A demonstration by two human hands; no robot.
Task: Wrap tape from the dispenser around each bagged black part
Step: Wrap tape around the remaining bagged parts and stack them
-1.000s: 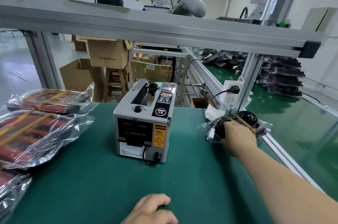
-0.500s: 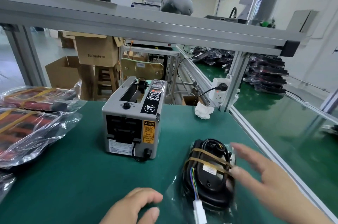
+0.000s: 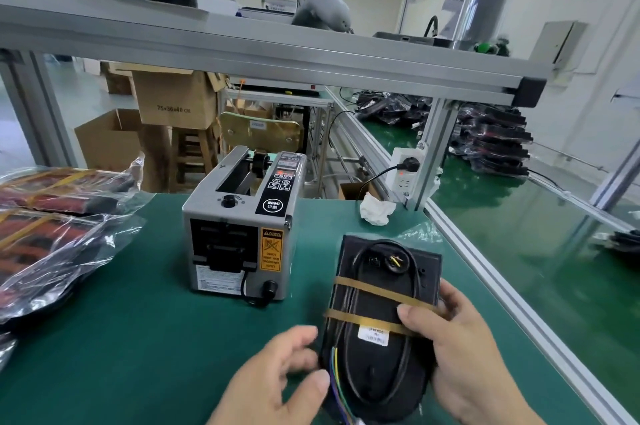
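Observation:
A bagged black part (image 3: 377, 306) with a coiled cable and two tan tape bands across it is held up over the green table, right of centre. My right hand (image 3: 460, 352) grips its right edge, thumb on the lower tape band. My left hand (image 3: 277, 379) closes on its lower left edge, thumb by the coloured wires. The grey tape dispenser (image 3: 239, 230) stands just behind and to the left; no tape shows at its outlet.
Bagged red-and-black parts with tape bands (image 3: 48, 234) are stacked at the table's left edge. A crumpled white tissue (image 3: 375, 209) lies near the power strip (image 3: 405, 171) on the frame post. An aluminium rail (image 3: 512, 293) borders the table on the right.
The bagged part came from the far right of the table to in front of me. My right hand let it down, then gripped its right edge; my left hand rose from the table to its left edge.

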